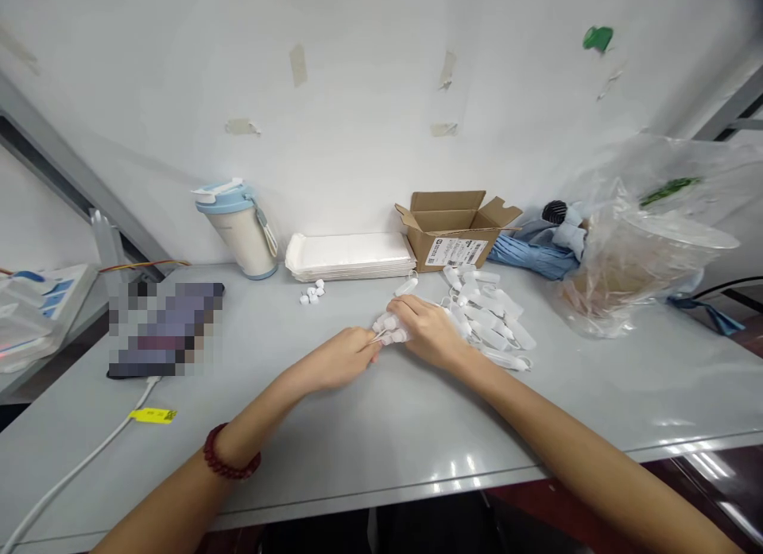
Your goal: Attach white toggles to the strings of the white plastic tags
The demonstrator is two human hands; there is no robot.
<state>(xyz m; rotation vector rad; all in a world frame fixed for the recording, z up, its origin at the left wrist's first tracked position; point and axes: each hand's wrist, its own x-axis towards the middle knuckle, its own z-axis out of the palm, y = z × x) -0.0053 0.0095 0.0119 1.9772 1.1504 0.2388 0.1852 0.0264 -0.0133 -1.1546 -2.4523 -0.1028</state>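
My right hand [426,327] is closed round a few small white plastic pieces [389,329] near the middle of the grey table [369,427]. My left hand [341,358], with a dark red bead bracelet [230,456] on its wrist, pinches the end of one of those pieces. Just right of my right hand lies a pile of several clear and white plastic tubes with thin cords [492,315]. A few small white caps [312,292] lie loose farther back to the left.
Along the wall stand a pale blue-lidded cup [238,230], a stack of white trays [349,256], an open cardboard box [453,228], a folded blue umbrella [530,248] and a clear plastic bag [644,236]. A blurred dark device [164,327] with a white cable [83,466] lies left.
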